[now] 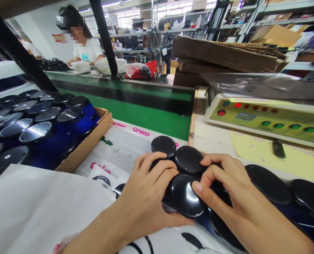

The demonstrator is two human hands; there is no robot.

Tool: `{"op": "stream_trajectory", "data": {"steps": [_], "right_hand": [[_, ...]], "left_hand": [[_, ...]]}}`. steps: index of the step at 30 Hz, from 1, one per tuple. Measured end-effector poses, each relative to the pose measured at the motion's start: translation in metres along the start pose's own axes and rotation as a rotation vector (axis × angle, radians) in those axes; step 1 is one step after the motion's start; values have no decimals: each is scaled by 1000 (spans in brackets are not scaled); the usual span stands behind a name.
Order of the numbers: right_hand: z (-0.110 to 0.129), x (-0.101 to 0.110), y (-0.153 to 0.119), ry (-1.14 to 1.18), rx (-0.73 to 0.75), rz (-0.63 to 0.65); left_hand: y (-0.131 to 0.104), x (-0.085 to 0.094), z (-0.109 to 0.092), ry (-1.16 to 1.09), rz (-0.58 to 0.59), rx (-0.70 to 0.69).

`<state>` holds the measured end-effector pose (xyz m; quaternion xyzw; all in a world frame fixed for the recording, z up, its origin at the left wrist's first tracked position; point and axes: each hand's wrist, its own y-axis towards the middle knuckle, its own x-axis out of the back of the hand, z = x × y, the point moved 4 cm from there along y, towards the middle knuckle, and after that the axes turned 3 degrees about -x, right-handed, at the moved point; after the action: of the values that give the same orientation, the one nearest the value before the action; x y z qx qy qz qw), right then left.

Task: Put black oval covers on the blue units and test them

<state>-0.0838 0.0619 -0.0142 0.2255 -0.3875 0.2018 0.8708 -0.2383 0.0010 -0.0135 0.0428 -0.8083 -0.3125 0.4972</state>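
Observation:
Just ahead of me stand several short cylinders with black round tops, pressed close together. My left hand [151, 187] curls around the front cylinder [187, 195], its fingers over the near side of the group and its thumb low at the front. My right hand [225, 190] has its thumb on the rim of that glossy top. Its index finger touches the edge of the black cylinder [189, 159] behind. Another black-topped cylinder [163, 146] stands farther back, beyond my left fingertips. The bodies are mostly hidden by my hands.
A cardboard box [85, 144] of blue cylinders with black tops stands at left. More black-topped cylinders [269, 183] are at right. A control unit [262, 118] with buttons sits behind them. Beyond the green surface [135, 109], a person [86, 49] works near plastic bags.

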Motion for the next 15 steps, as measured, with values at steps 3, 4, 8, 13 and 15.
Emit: {"op": "stream_trajectory", "data": {"steps": [3,4,8,13,15], "right_hand": [[1,0,1,-11,7,5],[1,-1,1,-15,7,10],[3,-1,3,-32,29,18],[7,-1,2,-51,51,-1],[8,-1,3,-61,43,0]], "left_hand": [[-1,-1,0,6,-2,-8],[-1,-1,0,8,0,-11],[0,-1,1,21,5,-14],[0,-2,0,34,18,-23],[0,-1,-1,42,15,-33]]}}
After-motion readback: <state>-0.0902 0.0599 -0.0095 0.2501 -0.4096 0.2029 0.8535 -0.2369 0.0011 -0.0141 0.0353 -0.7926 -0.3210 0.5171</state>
